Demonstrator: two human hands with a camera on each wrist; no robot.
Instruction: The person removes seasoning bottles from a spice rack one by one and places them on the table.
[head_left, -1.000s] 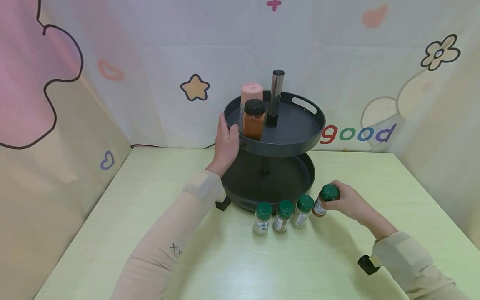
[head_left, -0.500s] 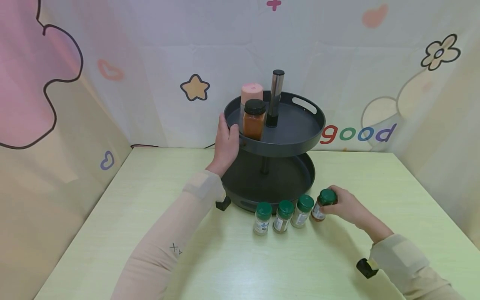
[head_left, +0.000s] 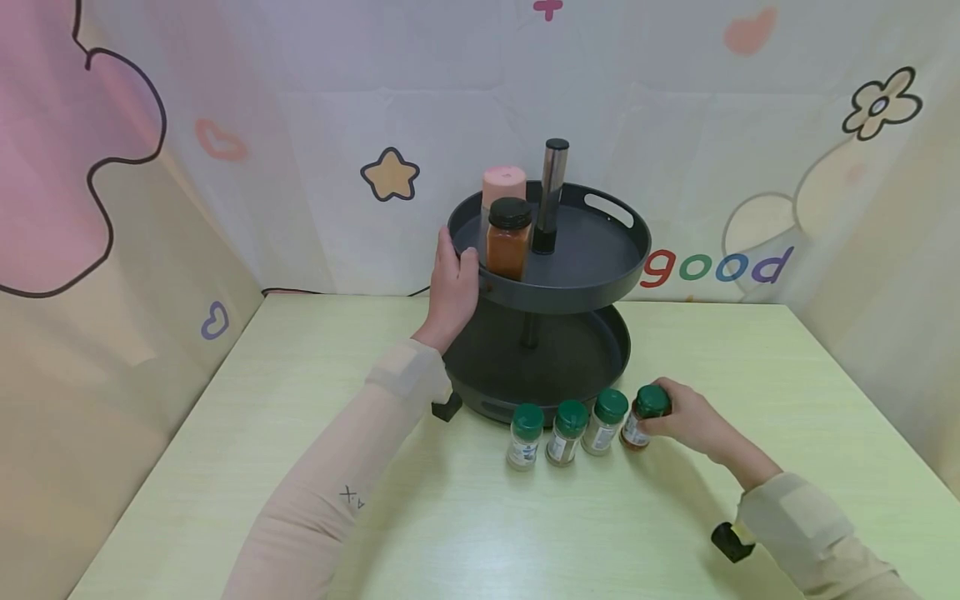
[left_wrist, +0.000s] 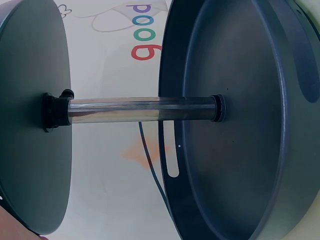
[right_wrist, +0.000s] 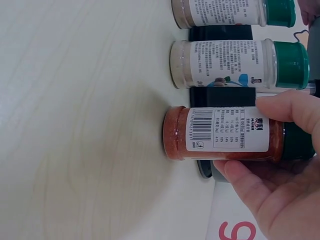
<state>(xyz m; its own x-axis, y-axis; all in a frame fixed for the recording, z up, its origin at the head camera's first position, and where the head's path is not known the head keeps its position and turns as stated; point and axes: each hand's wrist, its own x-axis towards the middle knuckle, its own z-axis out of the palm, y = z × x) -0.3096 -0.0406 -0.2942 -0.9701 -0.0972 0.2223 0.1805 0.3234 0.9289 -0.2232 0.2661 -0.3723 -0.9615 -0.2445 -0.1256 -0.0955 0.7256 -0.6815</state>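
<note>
My right hand (head_left: 696, 418) pinches a spice shaker (head_left: 641, 421) with a green cap and red-brown powder between thumb and fingers. In the right wrist view its white label with a barcode (right_wrist: 227, 129) faces the camera. The shaker is upright at the right end of a row of three more green-capped shakers: one (head_left: 603, 423) beside it, one (head_left: 566, 433) in the middle and one (head_left: 523, 437) at the left. My left hand (head_left: 453, 287) lies against the left side of the upper tray (head_left: 577, 296) of a dark two-tier rack, fingers pointing up along its rim.
On the upper tray stand a jar (head_left: 507, 246) of orange powder with a black lid and a pink-capped container (head_left: 504, 185) behind it. A post (head_left: 553, 192) rises from the tray. The lower tray (head_left: 495, 367) sits just behind the shakers. A patterned curtain (head_left: 322, 150) hangs behind.
My right hand has moved a little left and toward the front with the red-brown spice shaker, bringing it closer to the row. The left hand has stayed at the upper tray.
</note>
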